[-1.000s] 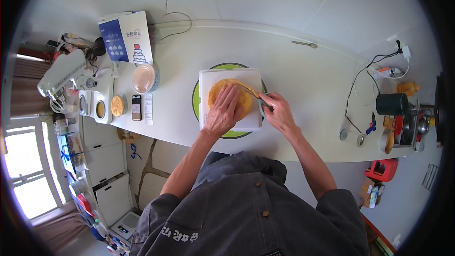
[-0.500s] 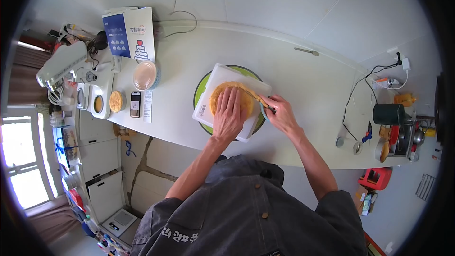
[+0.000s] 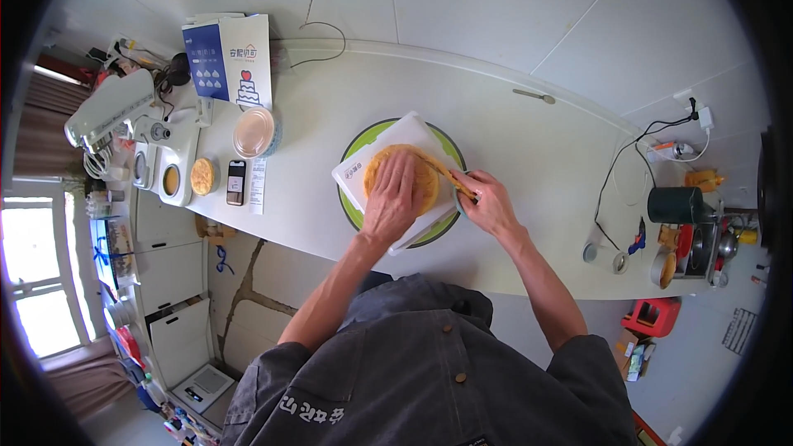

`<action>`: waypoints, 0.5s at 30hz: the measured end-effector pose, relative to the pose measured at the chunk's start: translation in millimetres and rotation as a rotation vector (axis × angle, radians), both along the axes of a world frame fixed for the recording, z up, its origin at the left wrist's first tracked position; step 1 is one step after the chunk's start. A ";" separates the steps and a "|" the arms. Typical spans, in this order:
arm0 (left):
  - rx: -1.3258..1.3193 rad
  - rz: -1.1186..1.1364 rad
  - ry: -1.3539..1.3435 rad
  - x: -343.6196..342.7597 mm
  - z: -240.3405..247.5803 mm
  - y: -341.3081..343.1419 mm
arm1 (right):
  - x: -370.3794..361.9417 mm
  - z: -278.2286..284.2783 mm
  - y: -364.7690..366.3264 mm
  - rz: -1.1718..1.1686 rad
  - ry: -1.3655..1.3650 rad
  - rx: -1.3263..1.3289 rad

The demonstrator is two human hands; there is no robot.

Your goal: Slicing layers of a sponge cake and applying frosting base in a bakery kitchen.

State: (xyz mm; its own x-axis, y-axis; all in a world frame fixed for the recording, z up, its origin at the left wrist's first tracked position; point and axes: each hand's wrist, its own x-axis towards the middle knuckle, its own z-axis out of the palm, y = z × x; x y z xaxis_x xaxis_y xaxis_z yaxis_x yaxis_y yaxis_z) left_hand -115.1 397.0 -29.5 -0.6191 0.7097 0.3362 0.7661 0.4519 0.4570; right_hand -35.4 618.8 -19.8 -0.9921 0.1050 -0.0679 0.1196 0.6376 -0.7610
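A round golden sponge cake (image 3: 382, 167) lies on a white square board (image 3: 353, 177), which rests on a green turntable (image 3: 353, 215) on the white counter. My left hand (image 3: 393, 202) lies flat on top of the cake, fingers spread. My right hand (image 3: 489, 204), at the cake's right edge, grips a long knife (image 3: 443, 172) whose blade reaches into the cake's side.
A phone (image 3: 236, 182), a small round cake (image 3: 202, 176) and a covered bowl (image 3: 254, 132) lie left of the turntable. A stand mixer (image 3: 111, 111) and a printed box (image 3: 227, 58) stand further left. Cables, a dark green pot (image 3: 677, 205) and utensils crowd the right end.
The board and cake have turned on the turntable, now sitting diagonally. My left hand stays flat on the cake and my right hand has kept the knife at its right edge.
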 end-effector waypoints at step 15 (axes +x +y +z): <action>0.019 0.018 0.069 -0.2 -6.1 -2.3 | -9.9 6.5 -5.3 0.026 0.123 0.098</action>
